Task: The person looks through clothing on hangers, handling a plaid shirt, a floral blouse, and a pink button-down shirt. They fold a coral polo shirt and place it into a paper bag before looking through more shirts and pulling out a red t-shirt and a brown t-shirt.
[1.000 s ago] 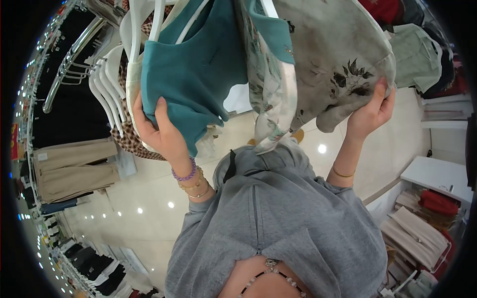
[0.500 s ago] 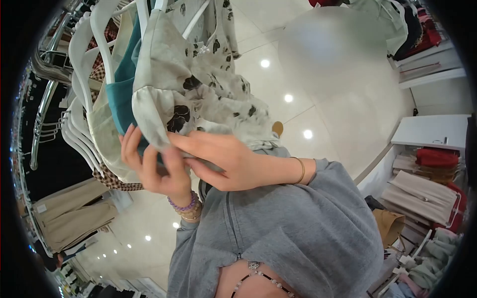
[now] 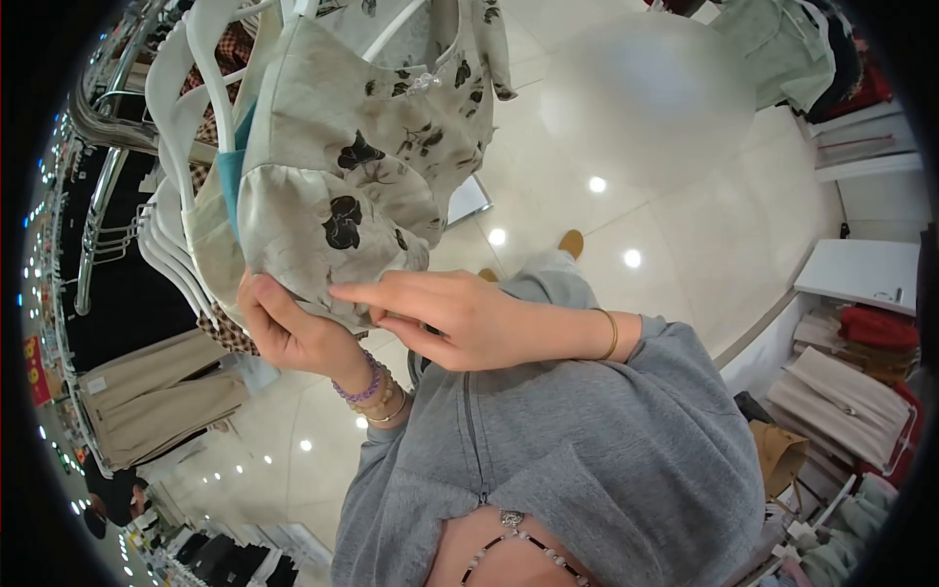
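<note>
While the pale floral garment (image 3: 337,181) hangs on a white hanger (image 3: 394,31), ahead and somewhat to the left, its near edge lies at both hands. The left hand (image 3: 298,325) pinches this edge between the thumb and the bent fingers. The right hand (image 3: 445,315) stretches its index finger against the cloth, with the other fingers folded below; whether it also pinches the cloth, I cannot tell. Just beside the garment, a narrow strip of a teal garment (image 3: 231,186) shows, then a cream garment (image 3: 210,245). Farther left are a metal rail (image 3: 103,127) and beige trousers (image 3: 161,411).
</note>
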Tool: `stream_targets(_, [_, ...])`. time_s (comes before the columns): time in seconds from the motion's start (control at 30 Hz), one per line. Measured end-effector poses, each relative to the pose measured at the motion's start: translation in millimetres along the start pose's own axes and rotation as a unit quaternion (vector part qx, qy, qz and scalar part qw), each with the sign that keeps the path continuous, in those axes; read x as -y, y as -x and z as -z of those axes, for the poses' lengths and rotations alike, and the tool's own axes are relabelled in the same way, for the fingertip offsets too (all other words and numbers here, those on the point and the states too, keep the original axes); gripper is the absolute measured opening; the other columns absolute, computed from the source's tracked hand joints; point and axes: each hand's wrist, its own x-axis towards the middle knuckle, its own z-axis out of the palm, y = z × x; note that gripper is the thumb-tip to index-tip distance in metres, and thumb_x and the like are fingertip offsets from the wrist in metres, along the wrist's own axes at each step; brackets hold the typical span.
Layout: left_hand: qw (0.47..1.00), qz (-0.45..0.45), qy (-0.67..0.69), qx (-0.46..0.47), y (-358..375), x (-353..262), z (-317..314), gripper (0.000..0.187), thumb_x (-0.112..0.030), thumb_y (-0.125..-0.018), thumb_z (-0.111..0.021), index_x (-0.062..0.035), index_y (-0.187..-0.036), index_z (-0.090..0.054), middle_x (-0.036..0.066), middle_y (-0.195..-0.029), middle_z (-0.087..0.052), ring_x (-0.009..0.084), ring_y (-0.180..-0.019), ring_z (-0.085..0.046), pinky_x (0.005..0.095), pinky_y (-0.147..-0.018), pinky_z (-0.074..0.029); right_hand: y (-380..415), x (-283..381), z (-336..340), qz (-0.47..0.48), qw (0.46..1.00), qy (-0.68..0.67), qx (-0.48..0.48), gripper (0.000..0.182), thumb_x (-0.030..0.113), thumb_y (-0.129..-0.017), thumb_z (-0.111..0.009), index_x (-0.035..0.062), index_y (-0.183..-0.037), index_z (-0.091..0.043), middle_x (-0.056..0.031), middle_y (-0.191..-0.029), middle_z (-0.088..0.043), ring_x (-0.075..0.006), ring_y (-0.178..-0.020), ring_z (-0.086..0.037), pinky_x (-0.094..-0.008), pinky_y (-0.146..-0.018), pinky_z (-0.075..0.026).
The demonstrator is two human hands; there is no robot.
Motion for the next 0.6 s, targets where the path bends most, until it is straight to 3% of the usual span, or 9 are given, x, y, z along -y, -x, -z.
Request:
stream_targets(0.1, [0.998, 0.032, -0.006, -0.049, 3, -11, -6, 0.029, -0.018, -0.101, -0.046, -0.0006, -0.08, -0.052, -0.002, -0.075, -0.048, 0.0086, -0.069, -0.038, 0.0228, -0.061, -0.033, 0, -1, 5, -0.037, 0.999, 0.004, 0.023, 0.052, -0.002, -0.085, -0.059, 0.0066, -0.135, -0.049, -0.0095, -0.096, -0.061, -0.0204, -0.075, -0.063, -0.0302, -0.064, -0.051])
stream_targets(0.23, [0.994, -0.005, -0.067, -0.091, -1, -13, -9, 0.034, -0.024, -0.103, -0.045, -0.0033, -0.076, -0.046, -0.003, -0.07, -0.037, 0.0087, -0.065, -0.031, 0.0237, -0.059, -0.029, -3, -14, 22, -0.062, 0.997, 0.038, 0.021, 0.054, 0.002, -0.083, -0.063, 0.0065, -0.135, -0.048, -0.0097, -0.106, -0.058, -0.0195, -0.077, -0.061, -0.0283, -0.065, -0.05])
stream_targets(0.4, [0.984, -0.026, -0.104, -0.145, 2, -10, -10, 0.036, -0.029, -0.103, -0.044, -0.0031, -0.078, -0.044, -0.001, -0.072, -0.036, 0.0108, -0.065, -0.03, 0.0246, -0.06, -0.03, -19, -56, 56, -0.059, 0.983, 0.137, -0.106, 0.065, 0.012, -0.082, -0.071, 0.0056, -0.139, -0.042, -0.012, -0.114, -0.053, -0.0205, -0.094, -0.057, -0.03, -0.078, -0.048])
stream_targets(0.43, [0.983, -0.053, -0.127, -0.124, 6, -7, -10, 0.036, -0.031, -0.103, -0.044, -0.002, -0.081, -0.046, 0.0, -0.074, -0.039, 0.0119, -0.066, -0.034, 0.0252, -0.061, -0.032, -19, -66, 61, -0.073, 0.979, 0.146, -0.126, 0.067, 0.014, -0.081, -0.073, 0.0055, -0.14, -0.041, -0.0123, -0.115, -0.052, -0.0208, -0.098, -0.056, -0.0305, -0.081, -0.048])
stream_targets(0.47, [0.98, -0.079, -0.151, -0.105, 11, -3, -9, 0.037, -0.032, -0.102, -0.044, -0.001, -0.084, -0.049, 0.002, -0.076, -0.043, 0.013, -0.067, -0.038, 0.0258, -0.063, -0.035, -19, -76, 63, -0.138, 0.979, 0.095, -0.12, 0.07, 0.018, -0.082, -0.074, 0.0049, -0.141, -0.038, -0.0124, -0.125, -0.048, -0.0221, -0.108, -0.052, -0.032, -0.09, -0.045])
stream_targets(0.5, [0.975, -0.105, -0.176, -0.087, 18, 2, -9, 0.038, -0.034, -0.102, -0.044, 0.0001, -0.087, -0.051, 0.003, -0.078, -0.046, 0.0141, -0.069, -0.042, 0.0264, -0.064, -0.037, -19, -81, 67, -0.206, 0.976, -0.001, -0.067, 0.068, 0.02, -0.084, -0.073, 0.0031, -0.14, -0.038, -0.0126, -0.124, -0.05, -0.0216, -0.107, -0.052, -0.0333, -0.09, -0.045])
stream_targets(0.53, [0.983, -0.061, -0.161, -0.07, 36, 8, -10, 0.044, -0.04, -0.098, -0.05, 0.0034, -0.102, -0.056, 0.009, -0.091, -0.056, 0.0186, -0.079, -0.053, 0.0285, -0.07, -0.044, -18, -82, 71, -0.272, 0.957, -0.095, -0.01, 0.066, 0.022, -0.085, -0.071, 0.0012, -0.138, -0.038, -0.0128, -0.122, -0.051, -0.0211, -0.106, -0.053, -0.0345, -0.089, -0.045])
stream_targets(0.57, [0.995, -0.027, -0.056, 0.076, 36, 0, -8, 0.053, -0.044, -0.092, -0.06, 0.0048, -0.113, -0.057, 0.012, -0.102, -0.061, 0.0179, -0.088, -0.058, 0.0283, -0.073, -0.046, -17, -81, 73, -0.338, 0.922, -0.185, 0.052, 0.065, 0.024, -0.087, -0.069, -0.0007, -0.137, -0.037, -0.013, -0.12, -0.053, -0.0206, -0.105, -0.053, -0.0358, -0.088, -0.046])
stream_targets(0.6, [0.987, 0.055, 0.022, 0.15, 41, -12, -17, 0.053, -0.034, -0.08, -0.076, 0.002, -0.115, -0.058, 0.006, -0.092, -0.058, 0.0139, -0.079, -0.054, 0.0264, -0.069, -0.044, -14, -80, 72, -0.269, 0.934, -0.217, 0.088, 0.058, 0.022, -0.089, -0.067, -0.0014, -0.135, -0.041, -0.0117, -0.118, -0.054, -0.0184, -0.103, -0.053, -0.0349, -0.086, -0.046])
